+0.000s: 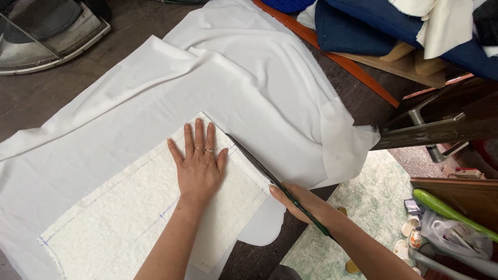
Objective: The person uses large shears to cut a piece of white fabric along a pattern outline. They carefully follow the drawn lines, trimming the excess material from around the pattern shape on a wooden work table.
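Note:
My left hand (198, 163) lies flat, fingers together, on a textured off-white padded sheet (129, 218) marked with faint blue lines. That sheet rests on a large smooth white cloth (233, 72) spread over a dark table. My right hand (295, 199) grips the green handles of long scissors (254, 161). Their dark blades lie along the padded sheet's right edge, tips pointing up-left toward its corner. A cut flap of white cloth hangs off the table edge below the scissors.
Folded navy and white fabrics (404, 26) and an orange strip (332, 52) lie at the upper right. A metal bar (430, 132) juts in from the right. Small items and a green tube (446, 210) sit on the floor at lower right. An iron (46, 31) stands upper left.

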